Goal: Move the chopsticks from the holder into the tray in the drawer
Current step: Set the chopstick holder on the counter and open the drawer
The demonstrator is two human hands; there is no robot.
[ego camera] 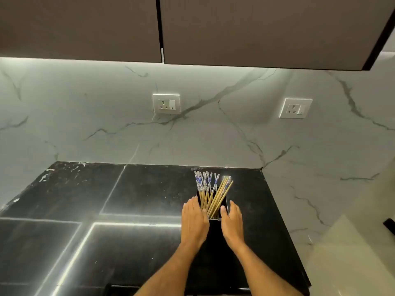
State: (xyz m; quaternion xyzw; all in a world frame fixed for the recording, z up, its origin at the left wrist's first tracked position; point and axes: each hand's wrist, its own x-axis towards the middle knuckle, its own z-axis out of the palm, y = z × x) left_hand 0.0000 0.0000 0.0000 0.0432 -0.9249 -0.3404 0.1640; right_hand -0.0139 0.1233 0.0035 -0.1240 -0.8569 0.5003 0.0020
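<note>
A black rectangular holder (213, 226) stands on the dark countertop (128, 199) near its right end. Several chopsticks (211, 191) lean out of it, some plain wood, some with blue and white patterned tops. My left hand (194, 221) lies flat against the holder's left side, fingers straight. My right hand (232, 221) lies against its right side the same way. Neither hand touches the chopsticks that I can see. No drawer or tray is in view.
A white marble backsplash (213, 129) rises behind the counter, with two wall sockets (166, 103) (295, 108). Dark upper cabinets (235, 28) hang overhead. The counter ends just right of the holder, at a marble side wall (320, 199).
</note>
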